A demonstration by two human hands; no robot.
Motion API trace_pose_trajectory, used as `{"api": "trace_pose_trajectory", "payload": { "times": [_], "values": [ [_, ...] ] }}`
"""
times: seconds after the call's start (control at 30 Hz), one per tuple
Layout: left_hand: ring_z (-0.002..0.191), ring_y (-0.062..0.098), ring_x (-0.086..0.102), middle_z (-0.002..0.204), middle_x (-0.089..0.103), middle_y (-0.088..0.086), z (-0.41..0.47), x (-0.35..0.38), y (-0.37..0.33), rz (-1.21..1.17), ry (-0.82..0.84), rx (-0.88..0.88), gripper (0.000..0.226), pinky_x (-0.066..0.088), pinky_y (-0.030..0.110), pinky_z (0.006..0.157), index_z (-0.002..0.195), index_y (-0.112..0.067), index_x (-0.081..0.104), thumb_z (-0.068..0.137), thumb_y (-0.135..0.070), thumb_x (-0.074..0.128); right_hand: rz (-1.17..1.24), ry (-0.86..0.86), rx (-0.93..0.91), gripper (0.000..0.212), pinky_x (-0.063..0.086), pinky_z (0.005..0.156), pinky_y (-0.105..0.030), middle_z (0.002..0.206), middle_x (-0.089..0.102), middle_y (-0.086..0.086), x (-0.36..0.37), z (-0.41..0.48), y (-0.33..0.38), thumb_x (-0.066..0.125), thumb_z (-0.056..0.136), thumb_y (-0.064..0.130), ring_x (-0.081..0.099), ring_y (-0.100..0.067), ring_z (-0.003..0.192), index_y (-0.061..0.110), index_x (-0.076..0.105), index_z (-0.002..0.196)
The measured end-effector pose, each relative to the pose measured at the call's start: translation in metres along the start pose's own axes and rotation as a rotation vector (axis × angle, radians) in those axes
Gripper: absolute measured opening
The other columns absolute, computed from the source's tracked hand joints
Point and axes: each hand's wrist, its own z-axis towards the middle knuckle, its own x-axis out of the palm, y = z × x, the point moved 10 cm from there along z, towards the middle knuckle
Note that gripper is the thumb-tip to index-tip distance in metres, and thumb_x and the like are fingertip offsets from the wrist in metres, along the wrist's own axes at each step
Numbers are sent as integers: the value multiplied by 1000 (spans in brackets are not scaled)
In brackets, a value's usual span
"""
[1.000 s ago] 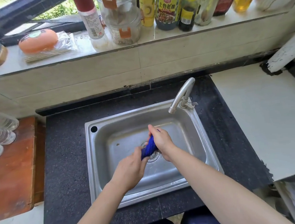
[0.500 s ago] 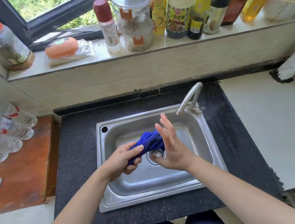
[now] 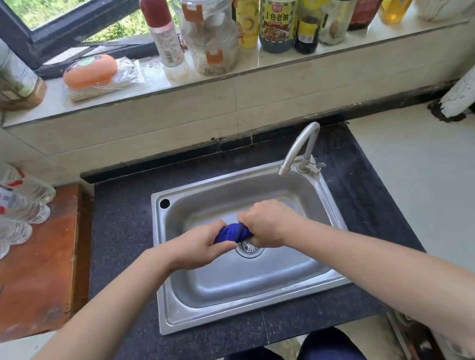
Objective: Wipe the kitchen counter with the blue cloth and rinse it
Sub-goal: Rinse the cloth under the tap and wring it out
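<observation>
Blue cloth point(image 3: 232, 232), one, is clenched between left hand point(image 3: 200, 246) and right hand point(image 3: 268, 223) over one sink point(image 3: 249, 306).

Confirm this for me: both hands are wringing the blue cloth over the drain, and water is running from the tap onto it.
One detail is wrong. The head view shows the left hand and right hand each with a grip on the blue cloth, held over the drain, but no water can be seen coming from the tap; its spout is behind the cloth, not over it.
</observation>
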Motion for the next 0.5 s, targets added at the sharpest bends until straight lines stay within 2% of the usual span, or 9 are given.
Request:
{"api": "trace_pose_trajectory", "payload": {
  "times": [0.07, 0.13, 0.23, 0.3, 0.4, 0.5],
  "values": [
    [78, 26, 55, 86, 56, 1, 3, -9, 0, 268, -46, 6, 20, 37, 34, 66, 105, -17, 42, 101, -35, 50, 279, 96, 163, 14, 38, 60, -29, 81, 68, -8, 12, -2, -8, 58, 83, 31, 62, -34, 79, 20, 56, 77],
    [80, 29, 58, 90, 57, 2, 6, -19, 2, 377, -104, -7, 18, 44, 40, 70, 107, -19, 39, 102, -35, 46, 797, 170, 344, 20, 37, 50, -24, 61, 62, -5, 34, -9, -9, 60, 80, 23, 58, -27, 61, 17, 52, 63],
    [78, 31, 58, 94, 59, 6, 15, -30, 3, 445, -217, 6, 19, 46, 44, 70, 113, -17, 39, 103, -33, 42, 1526, 242, 503, 23, 24, 42, -17, 55, 44, -4, 56, -20, 15, 63, 77, 20, 39, -19, 44, 16, 45, 64],
    [77, 33, 58, 96, 61, 8, 21, -31, 2, 428, -276, 14, 22, 44, 42, 66, 116, -14, 39, 103, -32, 41, 1898, 310, 543, 27, 14, 40, -16, 54, 33, 2, 61, -26, 37, 55, 83, 19, 27, -11, 39, 21, 37, 63],
    [74, 35, 56, 91, 57, 7, 27, -24, 1, 402, -305, 17, 23, 43, 41, 64, 116, -12, 38, 102, -30, 43, 2204, 416, 535, 34, 4, 37, -18, 52, 23, 8, 60, -33, 64, 41, 89, 21, 18, -6, 39, 24, 32, 56],
    [69, 32, 49, 88, 52, 4, 29, -21, 2, 390, -331, -7, 25, 39, 39, 62, 117, -10, 38, 101, -28, 45, 2305, 414, 539, 34, 4, 36, -18, 51, 22, 9, 58, -35, 70, 40, 88, 24, 17, -5, 37, 24, 30, 56]
  ]
}}
